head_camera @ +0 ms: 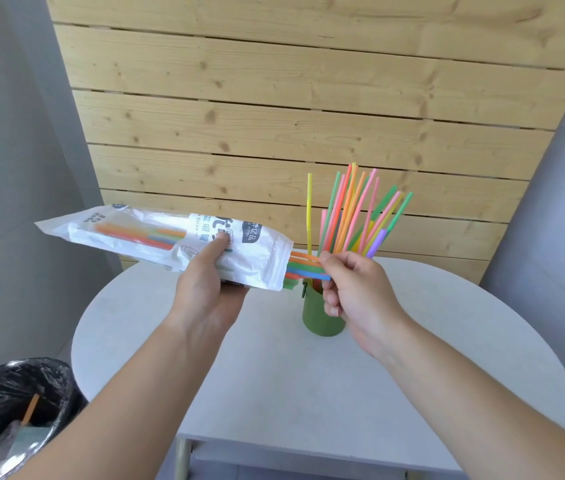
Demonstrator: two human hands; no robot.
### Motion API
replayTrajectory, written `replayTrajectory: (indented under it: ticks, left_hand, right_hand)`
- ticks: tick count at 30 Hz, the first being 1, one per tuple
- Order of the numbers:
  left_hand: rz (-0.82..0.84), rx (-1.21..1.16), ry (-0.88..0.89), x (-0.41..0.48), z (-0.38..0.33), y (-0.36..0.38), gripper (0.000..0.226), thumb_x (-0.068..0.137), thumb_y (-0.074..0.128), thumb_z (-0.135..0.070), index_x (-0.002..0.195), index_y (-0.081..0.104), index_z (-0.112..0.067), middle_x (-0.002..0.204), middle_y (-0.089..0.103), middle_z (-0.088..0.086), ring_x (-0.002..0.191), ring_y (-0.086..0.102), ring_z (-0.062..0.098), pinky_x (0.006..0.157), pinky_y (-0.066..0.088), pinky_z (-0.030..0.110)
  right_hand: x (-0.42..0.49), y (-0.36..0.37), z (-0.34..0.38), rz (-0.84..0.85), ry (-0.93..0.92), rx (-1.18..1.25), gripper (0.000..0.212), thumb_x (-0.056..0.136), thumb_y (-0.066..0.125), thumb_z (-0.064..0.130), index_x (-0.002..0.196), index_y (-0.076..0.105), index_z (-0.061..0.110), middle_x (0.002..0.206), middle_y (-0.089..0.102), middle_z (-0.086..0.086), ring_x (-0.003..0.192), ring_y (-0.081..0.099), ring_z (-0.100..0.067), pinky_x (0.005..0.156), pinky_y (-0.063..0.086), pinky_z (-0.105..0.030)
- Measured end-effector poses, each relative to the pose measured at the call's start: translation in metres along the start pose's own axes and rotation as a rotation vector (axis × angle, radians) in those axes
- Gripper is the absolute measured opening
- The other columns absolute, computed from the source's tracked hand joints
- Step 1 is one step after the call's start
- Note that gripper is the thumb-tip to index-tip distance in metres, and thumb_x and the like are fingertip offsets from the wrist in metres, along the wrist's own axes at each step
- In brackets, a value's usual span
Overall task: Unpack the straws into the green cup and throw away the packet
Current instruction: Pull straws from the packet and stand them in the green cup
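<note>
Nearest us, left of the green cup (322,318), sits a black-lined bin (7,393). Above the cup, which stands on the white table (239,393), our left hand (205,292) grips the white packet (156,233), thumb on top; our right hand (355,292) pinches the protruding straws (303,268) at its open end. Behind, standing straws (352,209) fan from the cup.

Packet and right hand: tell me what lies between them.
Head view: a bundle of straws spans the gap, poking out of the packet and pinched by the right hand, above the green cup.
</note>
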State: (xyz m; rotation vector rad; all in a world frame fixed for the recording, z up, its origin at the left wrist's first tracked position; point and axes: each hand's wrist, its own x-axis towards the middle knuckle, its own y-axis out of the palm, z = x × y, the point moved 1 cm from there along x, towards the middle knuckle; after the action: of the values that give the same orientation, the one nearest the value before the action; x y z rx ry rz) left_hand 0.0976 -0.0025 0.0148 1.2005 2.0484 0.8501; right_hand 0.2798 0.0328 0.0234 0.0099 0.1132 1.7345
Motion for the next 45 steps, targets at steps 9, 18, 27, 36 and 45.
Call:
replayTrajectory:
  ticks: [9, 18, 27, 36, 45]
  left_hand:
    - [-0.043, -0.002, -0.032, 0.002, 0.008, 0.001, 0.014, 0.100, 0.064, -0.009, 0.113, 0.071, -0.009, 0.107, 0.081, 0.006, 0.094, 0.080, 0.023, 0.078, 0.066, 0.047]
    - [-0.033, -0.028, -0.057, 0.002, 0.009, -0.002, 0.012, 0.101, 0.064, -0.011, 0.111, 0.070, -0.009, 0.096, 0.083, 0.005, 0.091, 0.080, 0.022, 0.074, 0.066, 0.047]
    - [-0.042, -0.088, -0.074, 0.003, 0.006, -0.002, 0.008, 0.102, 0.062, -0.010, 0.103, 0.070, -0.007, 0.092, 0.083, 0.008, 0.084, 0.081, 0.025, 0.066, 0.066, 0.049]
    - [-0.057, -0.093, -0.084, 0.003, 0.006, -0.002, 0.008, 0.101, 0.063, -0.010, 0.103, 0.070, -0.007, 0.092, 0.082, 0.009, 0.083, 0.081, 0.025, 0.065, 0.066, 0.049]
    - [-0.102, -0.125, -0.046, 0.006, -0.007, -0.006, 0.015, 0.099, 0.066, -0.008, 0.114, 0.069, -0.009, 0.098, 0.082, 0.005, 0.091, 0.080, 0.022, 0.064, 0.066, 0.044]
  right_hand:
    - [-0.001, 0.000, -0.003, 0.013, -0.112, -0.135, 0.029, 0.097, 0.063, 0.034, 0.078, 0.058, 0.012, 0.046, 0.054, 0.006, 0.037, 0.040, -0.014, 0.037, 0.031, -0.021]
    - [0.001, -0.009, -0.002, -0.088, -0.391, -0.325, 0.028, 0.096, 0.059, 0.044, 0.080, 0.064, 0.022, 0.053, 0.062, 0.014, 0.045, 0.055, -0.004, 0.050, 0.041, -0.024]
    - [0.001, -0.009, 0.003, -0.132, -0.533, -0.362, 0.023, 0.098, 0.062, 0.033, 0.080, 0.066, 0.019, 0.050, 0.056, 0.012, 0.048, 0.052, -0.009, 0.051, 0.042, -0.025]
    - [0.000, -0.012, 0.003, -0.013, -0.440, -0.258, 0.012, 0.098, 0.061, 0.034, 0.093, 0.070, 0.028, 0.050, 0.056, 0.004, 0.037, 0.045, -0.015, 0.039, 0.038, -0.023]
    - [0.014, -0.044, 0.027, 0.029, -0.355, -0.210, 0.012, 0.095, 0.068, 0.027, 0.084, 0.072, 0.022, 0.046, 0.053, 0.005, 0.036, 0.038, -0.012, 0.036, 0.033, -0.022]
